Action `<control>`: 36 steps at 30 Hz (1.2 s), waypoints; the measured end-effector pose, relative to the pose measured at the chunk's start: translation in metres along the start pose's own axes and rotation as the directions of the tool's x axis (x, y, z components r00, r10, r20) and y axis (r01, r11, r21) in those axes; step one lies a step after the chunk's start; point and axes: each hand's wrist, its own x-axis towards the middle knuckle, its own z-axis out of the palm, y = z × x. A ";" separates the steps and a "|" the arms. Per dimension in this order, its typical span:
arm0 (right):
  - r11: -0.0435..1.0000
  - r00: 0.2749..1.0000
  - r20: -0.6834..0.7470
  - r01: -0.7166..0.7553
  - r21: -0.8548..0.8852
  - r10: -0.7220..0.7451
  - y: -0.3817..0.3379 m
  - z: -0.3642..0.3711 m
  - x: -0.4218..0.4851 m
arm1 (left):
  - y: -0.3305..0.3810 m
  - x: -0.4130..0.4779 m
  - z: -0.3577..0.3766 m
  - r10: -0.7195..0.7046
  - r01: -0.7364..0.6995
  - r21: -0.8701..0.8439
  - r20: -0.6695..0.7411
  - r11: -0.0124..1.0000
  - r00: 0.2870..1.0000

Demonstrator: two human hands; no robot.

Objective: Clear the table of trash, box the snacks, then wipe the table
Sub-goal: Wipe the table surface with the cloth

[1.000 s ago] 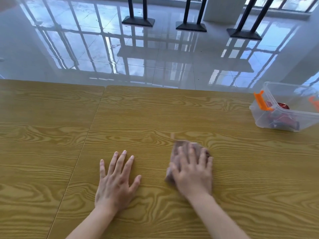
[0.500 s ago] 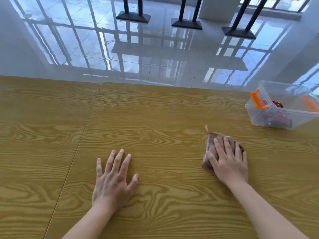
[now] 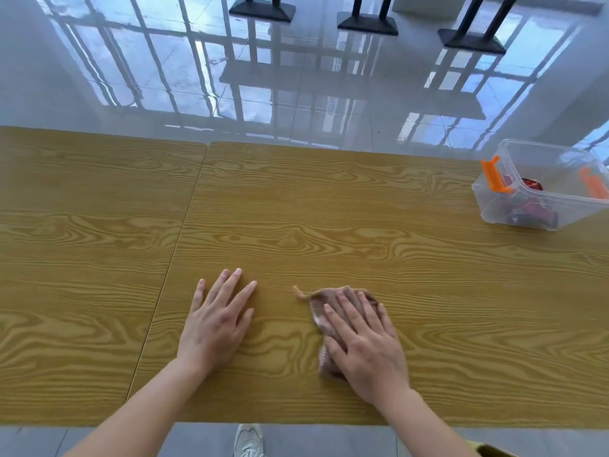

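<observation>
Grip: my right hand point(image 3: 365, 344) lies flat, pressing the cloth point(image 3: 324, 306) to the bench point(image 3: 329, 209); my left hand point(image 3: 216, 321) rests open, grasping nothing. Snacks sit in the box point(image 3: 540, 189) far right. Step: wiping. Next, I judge, sweep uncovered areas.

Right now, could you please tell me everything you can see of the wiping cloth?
The cloth is small, brownish-pink and looks knitted, with a loose thread or corner trailing at its far left. It lies crumpled flat on the wooden table, pinned under the right hand, whose fingers cover most of it. Nothing else touches it.
</observation>
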 end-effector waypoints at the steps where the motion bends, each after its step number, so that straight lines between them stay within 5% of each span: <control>1: 0.996 0.996 0.007 -0.087 -0.020 0.087 0.023 0.000 -0.010 | -0.007 -0.009 -0.001 -0.017 0.017 0.017 -0.005 1.000 1.000; 5: 0.890 0.890 0.015 -0.456 -0.019 0.457 0.042 -0.002 -0.030 | -0.017 -0.029 -0.003 -0.061 0.061 0.001 -0.011 0.998 0.998; 7: 0.851 0.851 -0.006 -0.525 0.017 0.525 0.011 -0.001 -0.024 | -0.015 -0.029 -0.005 -0.070 0.069 -0.049 -0.020 0.996 0.997; 15: 0.987 0.998 0.012 -0.058 0.151 0.057 -0.124 0.005 0.044 | -0.021 -0.025 -0.008 -0.117 0.085 -0.318 -0.081 0.944 0.990; 21: 0.949 0.942 0.142 0.287 0.134 -0.305 -0.125 -0.015 0.121 | -0.028 -0.025 -0.018 -0.076 0.069 -0.301 -0.010 0.951 0.997; 27: 0.904 0.952 0.046 0.272 0.331 -0.303 -0.073 -0.037 0.090 | -0.017 -0.022 -0.025 -0.026 0.024 -0.126 -0.013 0.992 1.000; 36: 0.860 0.892 0.007 0.433 0.268 -0.452 -0.053 -0.036 0.087 | 0.007 0.003 -0.013 -0.020 0.014 0.045 0.125 0.999 0.992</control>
